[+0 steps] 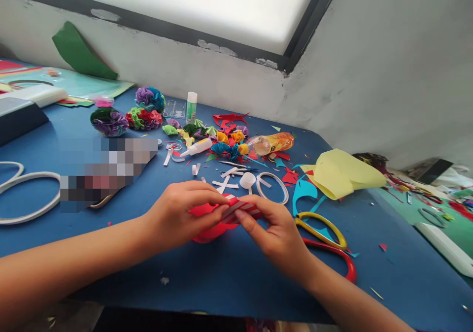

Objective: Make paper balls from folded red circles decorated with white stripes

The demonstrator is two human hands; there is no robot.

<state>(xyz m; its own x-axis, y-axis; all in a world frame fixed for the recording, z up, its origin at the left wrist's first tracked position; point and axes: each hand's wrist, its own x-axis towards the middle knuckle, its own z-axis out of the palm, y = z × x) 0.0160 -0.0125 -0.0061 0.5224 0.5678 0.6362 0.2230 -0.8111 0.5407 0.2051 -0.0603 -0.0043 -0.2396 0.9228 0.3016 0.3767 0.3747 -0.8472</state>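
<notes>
Over the blue table's front part, my left hand (185,211) and my right hand (275,228) meet with fingers closed. Between them is a red-and-white striped piece (240,213), pinched from both sides; the fingers hide much of it. A red paper piece (210,233) with a rounded edge hangs below it, partly behind my left fingers; whether the two are joined I cannot tell. Scissors with one yellow and one red handle (349,265) lie beside my right wrist. Just beyond my hands are a white ring (272,188) and white paper strips (225,185).
Farther back lie a glue bottle (197,147), an orange-labelled plastic bottle (271,144), a standing glue stick (191,108) and crinkled paper balls (150,99). Yellow paper (343,174) sits at the right edge, and white hoops (29,177) at left. Coloured scraps are scattered about.
</notes>
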